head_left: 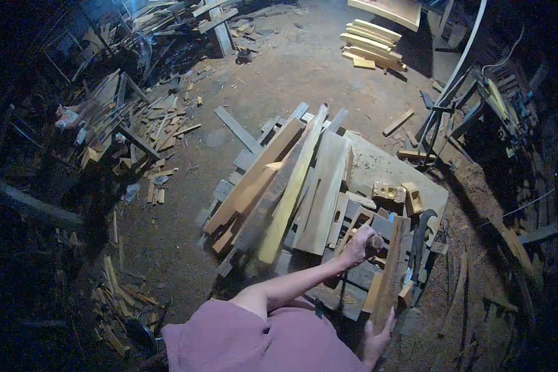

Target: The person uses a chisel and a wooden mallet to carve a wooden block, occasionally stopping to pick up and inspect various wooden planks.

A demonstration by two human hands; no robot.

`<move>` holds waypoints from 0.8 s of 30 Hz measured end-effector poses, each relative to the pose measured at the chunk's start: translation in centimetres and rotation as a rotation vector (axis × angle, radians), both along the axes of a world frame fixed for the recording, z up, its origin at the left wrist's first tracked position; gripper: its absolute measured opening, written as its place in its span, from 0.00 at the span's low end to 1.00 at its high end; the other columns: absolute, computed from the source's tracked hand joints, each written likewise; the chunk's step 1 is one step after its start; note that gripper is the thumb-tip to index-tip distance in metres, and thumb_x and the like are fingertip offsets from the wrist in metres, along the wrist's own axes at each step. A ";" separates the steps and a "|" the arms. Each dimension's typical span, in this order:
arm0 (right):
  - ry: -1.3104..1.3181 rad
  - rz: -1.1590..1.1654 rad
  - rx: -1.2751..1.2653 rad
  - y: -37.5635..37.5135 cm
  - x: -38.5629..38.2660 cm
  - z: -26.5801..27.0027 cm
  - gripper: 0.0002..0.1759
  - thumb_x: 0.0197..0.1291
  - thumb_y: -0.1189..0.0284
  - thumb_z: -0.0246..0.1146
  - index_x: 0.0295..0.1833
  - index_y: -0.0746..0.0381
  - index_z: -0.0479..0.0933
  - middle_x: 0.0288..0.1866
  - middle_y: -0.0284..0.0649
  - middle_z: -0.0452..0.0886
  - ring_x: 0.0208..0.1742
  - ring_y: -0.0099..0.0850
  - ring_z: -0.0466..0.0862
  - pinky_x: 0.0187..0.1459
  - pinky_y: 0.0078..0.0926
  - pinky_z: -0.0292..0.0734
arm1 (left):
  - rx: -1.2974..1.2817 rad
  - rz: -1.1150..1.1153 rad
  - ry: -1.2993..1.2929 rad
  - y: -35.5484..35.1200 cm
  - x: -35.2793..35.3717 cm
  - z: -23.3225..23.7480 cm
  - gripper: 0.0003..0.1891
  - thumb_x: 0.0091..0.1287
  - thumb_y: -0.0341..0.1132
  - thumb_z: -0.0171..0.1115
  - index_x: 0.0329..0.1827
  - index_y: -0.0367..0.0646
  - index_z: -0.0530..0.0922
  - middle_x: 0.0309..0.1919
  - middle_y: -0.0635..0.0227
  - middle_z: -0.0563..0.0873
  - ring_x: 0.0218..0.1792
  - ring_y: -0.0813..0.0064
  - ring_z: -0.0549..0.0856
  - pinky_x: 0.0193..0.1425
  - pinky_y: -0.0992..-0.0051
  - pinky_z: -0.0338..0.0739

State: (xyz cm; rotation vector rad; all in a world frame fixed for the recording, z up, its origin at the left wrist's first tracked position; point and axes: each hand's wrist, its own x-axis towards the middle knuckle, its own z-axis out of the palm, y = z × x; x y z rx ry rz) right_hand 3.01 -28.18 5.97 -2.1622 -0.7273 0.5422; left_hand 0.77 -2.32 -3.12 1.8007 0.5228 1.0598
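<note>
The left arm (pixel 310 279) reaches; both hands (pixel 355 248) (pixel 378 340) seem curled.

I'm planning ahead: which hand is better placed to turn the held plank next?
Probably the right hand: it holds the near end of the plank, while the left hand grips a round-ended object.

From my remote seat I see long planks (pixel 328 180) and wooden blocks (pixel 413 199) crowding a low worktable (pixel 409 170), scraps (pixel 162 131) strewn across the floor (pixel 273 74).
</note>
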 end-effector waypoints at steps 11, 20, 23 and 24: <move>0.043 0.058 0.050 -0.6 2.3 0.8 0.41 0.48 0.68 0.62 0.70 0.54 0.55 0.57 0.49 0.73 0.57 0.41 0.74 0.56 0.35 0.67 | -0.038 0.121 0.086 -1.2 -1.0 -1.1 0.15 0.51 0.31 0.64 0.39 0.38 0.70 0.33 0.55 0.72 0.38 0.55 0.73 0.44 0.65 0.68; 0.024 0.170 0.032 -0.5 7.0 -1.6 0.42 0.46 0.70 0.64 0.69 0.59 0.56 0.57 0.51 0.72 0.58 0.42 0.74 0.57 0.35 0.67 | -0.022 0.022 0.254 -1.7 -0.1 -2.2 0.16 0.51 0.32 0.68 0.39 0.39 0.71 0.34 0.60 0.77 0.39 0.64 0.78 0.44 0.70 0.72; 0.079 0.211 -0.018 0.3 7.6 -0.5 0.44 0.44 0.72 0.65 0.69 0.60 0.55 0.60 0.52 0.70 0.57 0.43 0.74 0.56 0.36 0.68 | -0.158 0.032 0.186 -2.2 -0.6 0.2 0.15 0.54 0.33 0.65 0.41 0.38 0.72 0.35 0.55 0.78 0.40 0.57 0.78 0.46 0.66 0.71; -0.034 0.246 0.026 0.7 7.5 0.0 0.44 0.44 0.72 0.65 0.69 0.59 0.55 0.59 0.52 0.71 0.56 0.43 0.75 0.56 0.36 0.69 | -0.218 0.024 0.197 -2.3 -1.0 1.9 0.16 0.54 0.34 0.66 0.41 0.38 0.72 0.34 0.56 0.78 0.39 0.59 0.78 0.45 0.67 0.71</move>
